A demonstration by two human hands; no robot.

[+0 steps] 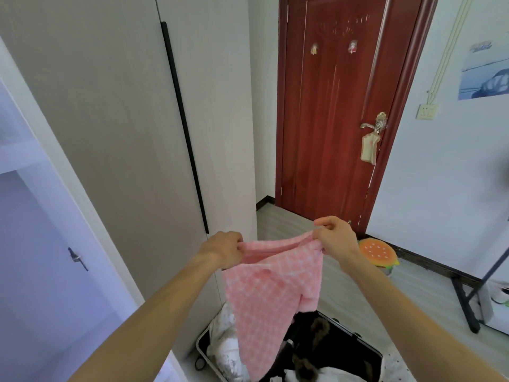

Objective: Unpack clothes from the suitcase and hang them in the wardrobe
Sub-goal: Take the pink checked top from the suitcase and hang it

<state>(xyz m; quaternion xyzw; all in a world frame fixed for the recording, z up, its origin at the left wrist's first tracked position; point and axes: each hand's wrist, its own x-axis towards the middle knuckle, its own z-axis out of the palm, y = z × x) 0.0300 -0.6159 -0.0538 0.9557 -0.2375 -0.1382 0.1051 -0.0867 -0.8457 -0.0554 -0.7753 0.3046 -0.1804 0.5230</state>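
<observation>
Beside the wardrobe [124,119], our left hand [223,248] and right hand [334,238] pinch the pink garment [270,293] by its top edge; it hangs lengthwise above the suitcase's [203,351] left edge.

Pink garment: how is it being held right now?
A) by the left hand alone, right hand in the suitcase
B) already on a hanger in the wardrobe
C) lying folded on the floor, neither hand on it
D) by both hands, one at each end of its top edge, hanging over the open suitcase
D: the left hand and right hand each pinch the top edge of the pink garment, which hangs down over the open suitcase.
</observation>
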